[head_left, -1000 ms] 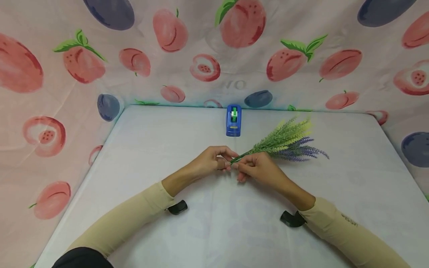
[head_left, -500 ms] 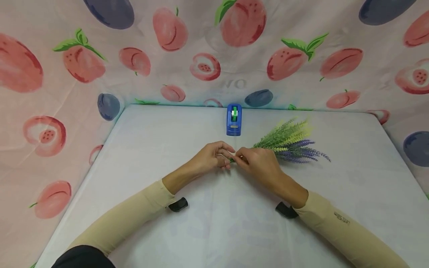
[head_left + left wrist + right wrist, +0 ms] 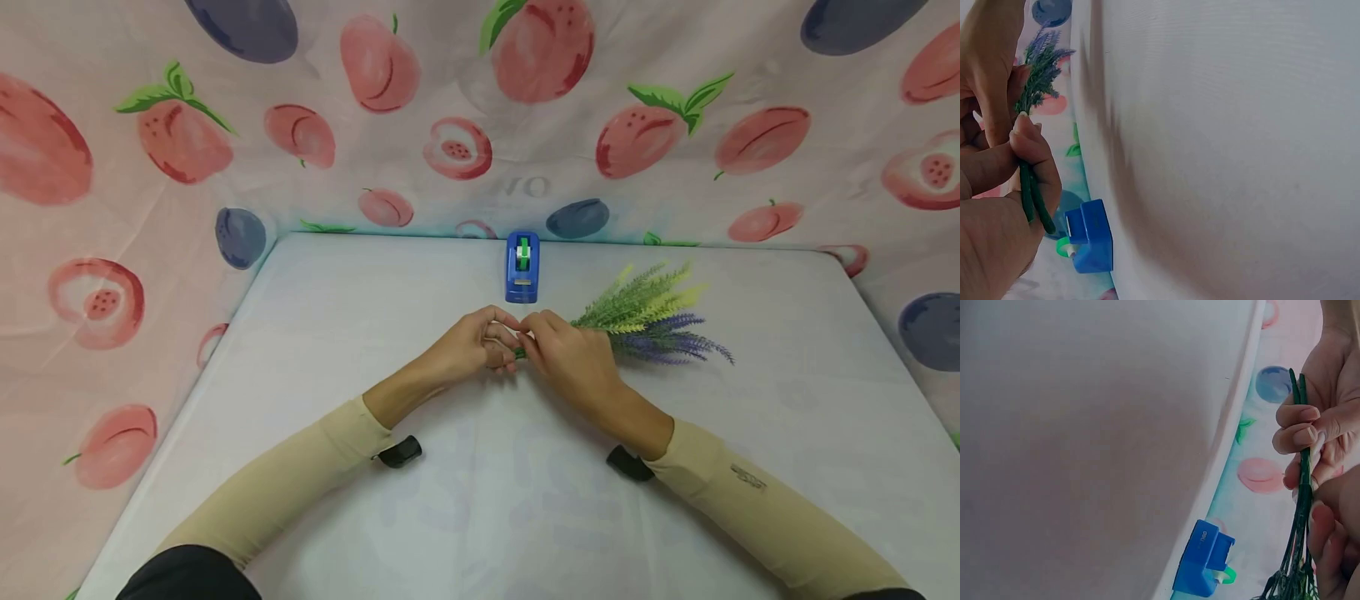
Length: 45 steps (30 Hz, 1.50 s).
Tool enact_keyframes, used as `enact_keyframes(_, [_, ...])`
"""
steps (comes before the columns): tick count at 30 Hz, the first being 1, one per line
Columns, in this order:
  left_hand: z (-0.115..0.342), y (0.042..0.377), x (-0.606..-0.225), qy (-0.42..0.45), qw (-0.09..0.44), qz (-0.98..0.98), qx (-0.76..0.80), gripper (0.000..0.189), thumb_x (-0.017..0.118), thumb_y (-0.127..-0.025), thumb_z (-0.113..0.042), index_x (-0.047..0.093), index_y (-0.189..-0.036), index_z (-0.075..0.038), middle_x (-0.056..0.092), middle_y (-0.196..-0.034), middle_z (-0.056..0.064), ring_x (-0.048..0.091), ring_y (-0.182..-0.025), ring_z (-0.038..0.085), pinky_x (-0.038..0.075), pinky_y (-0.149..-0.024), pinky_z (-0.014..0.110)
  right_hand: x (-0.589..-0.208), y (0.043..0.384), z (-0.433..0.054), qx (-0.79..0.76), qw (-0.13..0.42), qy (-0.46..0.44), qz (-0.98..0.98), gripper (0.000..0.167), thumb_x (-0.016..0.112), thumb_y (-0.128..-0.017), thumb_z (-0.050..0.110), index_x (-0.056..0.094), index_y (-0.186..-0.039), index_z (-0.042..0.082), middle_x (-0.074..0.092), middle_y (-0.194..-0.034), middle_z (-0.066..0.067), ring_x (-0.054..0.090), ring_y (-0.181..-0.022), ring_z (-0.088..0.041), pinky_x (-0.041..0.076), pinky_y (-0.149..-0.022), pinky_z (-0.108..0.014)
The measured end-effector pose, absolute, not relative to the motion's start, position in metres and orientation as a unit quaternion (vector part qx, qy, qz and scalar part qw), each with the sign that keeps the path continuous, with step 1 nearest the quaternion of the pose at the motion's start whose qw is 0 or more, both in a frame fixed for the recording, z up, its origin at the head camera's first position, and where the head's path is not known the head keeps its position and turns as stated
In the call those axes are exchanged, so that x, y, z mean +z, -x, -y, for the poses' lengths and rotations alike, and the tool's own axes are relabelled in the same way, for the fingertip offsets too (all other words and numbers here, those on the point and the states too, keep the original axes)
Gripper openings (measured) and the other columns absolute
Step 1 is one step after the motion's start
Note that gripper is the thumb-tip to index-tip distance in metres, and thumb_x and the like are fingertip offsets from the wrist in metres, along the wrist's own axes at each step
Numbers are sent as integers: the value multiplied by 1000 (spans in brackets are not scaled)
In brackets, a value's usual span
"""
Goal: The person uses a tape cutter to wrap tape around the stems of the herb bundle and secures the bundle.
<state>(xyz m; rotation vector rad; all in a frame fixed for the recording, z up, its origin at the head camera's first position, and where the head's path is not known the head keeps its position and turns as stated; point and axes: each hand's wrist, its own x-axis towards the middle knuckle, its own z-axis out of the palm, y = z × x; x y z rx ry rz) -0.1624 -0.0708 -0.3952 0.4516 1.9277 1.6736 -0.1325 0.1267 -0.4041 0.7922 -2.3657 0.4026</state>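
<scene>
One bunch of fake lavender (image 3: 652, 321), stems (image 3: 1302, 500) pinched in the left hand (image 3: 474, 346). Right hand (image 3: 576, 362) is curled alongside, can't tell if it's gripping; blue tape dispenser (image 3: 522, 271) sits beyond.

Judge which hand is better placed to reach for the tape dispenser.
The right hand, probably, for the tape dispenser: the left hand pinches the flower stems near their ends and could steady them. The right lies nearer the lavender sprigs, though whether it grips anything is unclear.

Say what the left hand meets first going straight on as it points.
Most likely the right hand, directly ahead of the left hand in the head view; whether they already touch is unclear.
</scene>
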Motion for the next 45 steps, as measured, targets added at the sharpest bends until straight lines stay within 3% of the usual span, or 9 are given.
enact_keyframes(5, [71,162,-392,-163,280,-724,609,42,54,-93,13,49,-131,-2,69,-109,16,70,-84,25,57,-79,38,-402,134,-128,157,300,-294,894,8,72,-94,10,69,-100,6,72,-85,-7,47,-42,-14,34,-37,-27])
enact_keyframes(9, [73,164,-391,-155,286,-724,608,42,55,-93,12,48,-132,-1,70,-110,18,71,-85,25,57,-80,38,-399,134,-136,165,292,-338,879,6,73,-94,11,70,-98,8,65,-87,-3,48,-48,-12,35,-41,-26])
enact_keyframes(15, [76,166,-390,-153,302,-715,611,44,53,-94,12,45,-136,1,71,-108,19,71,-83,22,56,-79,37,-398,133,-145,122,301,-421,847,11,85,-83,19,76,-89,13,58,-87,0,52,-62,-13,37,-43,-24])
enact_keyframes(22, [77,167,-386,-155,311,-715,606,46,53,-95,12,43,-138,1,71,-105,19,70,-81,21,56,-77,37,-399,137,-147,74,313,-435,841,16,87,-81,19,76,-91,13,60,-91,-2,53,-81,-22,48,-65,-31])
enact_keyframes(30, [74,171,-388,-160,323,-720,593,44,55,-94,10,45,-135,-1,71,-108,22,71,-84,27,55,-76,34,-401,136,-146,100,279,-431,852,14,85,-83,13,73,-90,10,58,-89,-4,55,-69,-18,48,-60,-32])
enact_keyframes(37, [71,173,-392,-182,301,-748,562,35,60,-88,8,61,-122,2,65,-109,16,71,-85,21,56,-76,36,-399,137,-148,121,249,-411,868,7,79,-89,12,75,-93,8,61,-91,-4,54,-68,-17,47,-57,-29])
enact_keyframes(45, [72,178,-391,-212,287,-768,531,21,60,-92,9,73,-107,3,74,-100,19,72,-83,19,57,-77,31,-399,136,-152,161,210,-378,887,16,81,-88,17,73,-98,8,66,-92,-4,61,-69,-15,51,-59,-30])
